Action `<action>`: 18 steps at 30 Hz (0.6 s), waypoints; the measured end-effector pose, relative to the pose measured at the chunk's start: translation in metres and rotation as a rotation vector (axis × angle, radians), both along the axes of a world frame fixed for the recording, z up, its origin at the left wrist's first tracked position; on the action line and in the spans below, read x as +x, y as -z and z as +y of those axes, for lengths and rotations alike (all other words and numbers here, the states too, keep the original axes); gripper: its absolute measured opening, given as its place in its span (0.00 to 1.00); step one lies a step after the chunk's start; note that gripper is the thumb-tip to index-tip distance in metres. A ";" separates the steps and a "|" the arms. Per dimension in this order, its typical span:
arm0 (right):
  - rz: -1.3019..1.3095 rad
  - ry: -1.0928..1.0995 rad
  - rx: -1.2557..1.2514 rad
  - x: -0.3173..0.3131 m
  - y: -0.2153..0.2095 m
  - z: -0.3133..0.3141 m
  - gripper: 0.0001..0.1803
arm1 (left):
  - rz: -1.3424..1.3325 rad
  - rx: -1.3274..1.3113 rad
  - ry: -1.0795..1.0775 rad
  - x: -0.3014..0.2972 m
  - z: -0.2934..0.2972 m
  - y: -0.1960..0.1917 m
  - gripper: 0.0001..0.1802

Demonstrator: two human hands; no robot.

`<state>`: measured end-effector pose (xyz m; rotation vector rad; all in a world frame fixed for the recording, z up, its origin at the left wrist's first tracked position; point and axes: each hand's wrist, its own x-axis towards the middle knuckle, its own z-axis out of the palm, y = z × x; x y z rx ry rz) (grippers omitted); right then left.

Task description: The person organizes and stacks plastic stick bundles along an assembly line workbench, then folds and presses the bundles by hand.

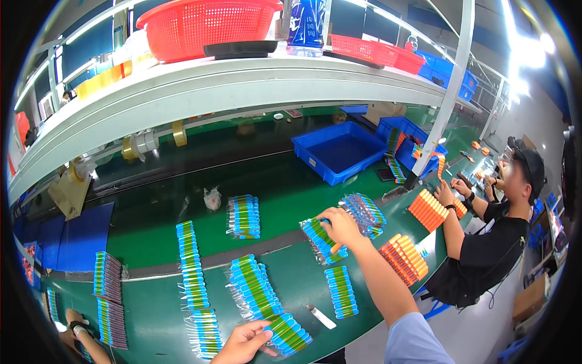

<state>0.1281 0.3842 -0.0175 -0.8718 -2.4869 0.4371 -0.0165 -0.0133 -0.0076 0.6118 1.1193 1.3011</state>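
At the lower middle, my left hand (244, 343) is closed on the near end of a row of blue-and-green handled pieces (288, 333), thumb on top. This row meets a longer stack of such pieces (256, 286) with clear wrapping along its left side. My right hand (341, 227) reaches farther out and grips a bundle of wrapped blue-and-green pieces (320, 241); its fingertips are partly hidden. Just beyond it lies another wrapped bundle (364, 213). A short row of the same pieces (341, 292) rests below my right hand. What tool the handles belong to cannot be made out.
More rows (189, 264) lie left on the green table, beside a white-and-dark small tool (321, 316). Orange-handled stacks (405, 259) sit right, near a co-worker (497, 230). A blue tray (339, 151) stands behind; a shelf (242, 82) crosses above. Another person's hand (76, 321) shows lower left.
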 end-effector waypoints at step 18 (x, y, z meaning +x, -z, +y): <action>-0.266 0.307 -0.183 -0.002 -0.002 -0.050 0.51 | -0.031 -0.004 0.022 0.003 0.001 -0.001 0.19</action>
